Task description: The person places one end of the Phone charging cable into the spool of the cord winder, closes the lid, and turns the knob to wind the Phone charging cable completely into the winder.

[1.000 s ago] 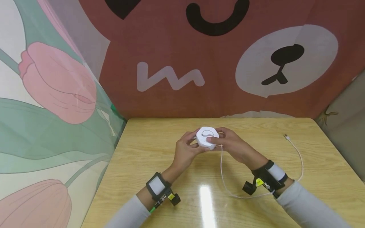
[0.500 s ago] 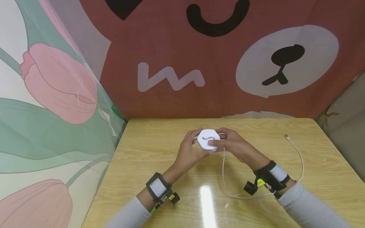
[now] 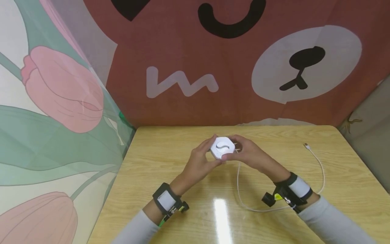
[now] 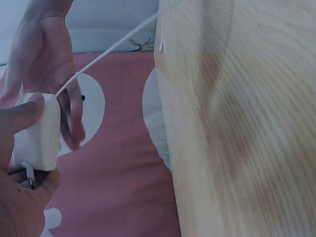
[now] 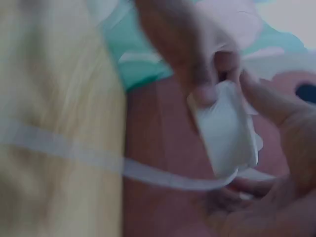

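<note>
A white hexagonal case with an S-shaped groove on its face is held above the table between both hands. My left hand grips its left side, thumb along the near edge and fingers at the far edge. My right hand holds the right side, its thumb on the near lower edge. Small pale pieces show by the right fingers, too small to identify. A thin white cable runs down from the case to the table. In the left wrist view, a short metal-tipped connector sticks out near my left fingers.
The cable's far end, a white USB plug, lies at the right of the wooden table. A reddish bear-patterned cloth hangs behind the table, and a tulip-patterned cloth at the left.
My right thumb has slid off the middle of the case's face to its near edge, uncovering the groove. The case has turned slightly, and my left hand has shifted a little.
</note>
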Demonstrator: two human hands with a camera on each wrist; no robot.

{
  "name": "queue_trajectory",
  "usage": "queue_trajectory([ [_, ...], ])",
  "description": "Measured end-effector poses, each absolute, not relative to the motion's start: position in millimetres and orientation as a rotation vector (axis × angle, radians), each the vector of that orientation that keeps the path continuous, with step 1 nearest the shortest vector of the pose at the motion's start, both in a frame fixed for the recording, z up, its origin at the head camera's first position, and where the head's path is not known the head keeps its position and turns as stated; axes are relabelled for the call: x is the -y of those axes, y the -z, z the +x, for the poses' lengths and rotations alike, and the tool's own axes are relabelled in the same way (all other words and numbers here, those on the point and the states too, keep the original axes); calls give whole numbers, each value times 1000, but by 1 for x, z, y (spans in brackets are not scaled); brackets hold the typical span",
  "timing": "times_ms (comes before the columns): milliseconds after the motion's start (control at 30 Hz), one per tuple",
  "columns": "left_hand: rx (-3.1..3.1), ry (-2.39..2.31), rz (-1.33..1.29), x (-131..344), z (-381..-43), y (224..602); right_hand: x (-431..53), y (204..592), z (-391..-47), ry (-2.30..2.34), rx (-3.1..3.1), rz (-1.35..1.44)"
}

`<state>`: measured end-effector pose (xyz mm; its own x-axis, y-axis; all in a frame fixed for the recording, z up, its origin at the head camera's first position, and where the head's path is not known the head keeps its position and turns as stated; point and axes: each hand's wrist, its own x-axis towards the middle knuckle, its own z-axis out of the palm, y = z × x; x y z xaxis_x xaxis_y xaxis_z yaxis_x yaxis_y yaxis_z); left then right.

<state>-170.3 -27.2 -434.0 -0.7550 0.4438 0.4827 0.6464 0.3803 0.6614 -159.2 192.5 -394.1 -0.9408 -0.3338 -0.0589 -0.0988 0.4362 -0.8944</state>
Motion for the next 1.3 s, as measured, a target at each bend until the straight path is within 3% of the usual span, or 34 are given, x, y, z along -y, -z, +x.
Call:
queue_trajectory([
  [200, 2387, 1380, -1006, 30, -171, 435, -193, 391, -156, 1142, -2845, -768],
  [333, 2411, 1398, -1127, 34, -172, 431, -195, 390, -155, 1070, -2875, -877],
  [467, 2506, 1295, -1263, 41, -172, 422, -197, 390, -153, 1038, -2908, -904],
  [633, 2556, 830, -1322, 43, -168, 414, -197, 388, -153, 1025, -2957, -935],
  [1033, 2535, 292, -1160, 37, -153, 417, -197, 385, -155, 1003, -2975, -931],
  [1300, 2514, 109, -1145, 69, -163, 430, -212, 381, -157, 1004, -3000, -811],
])
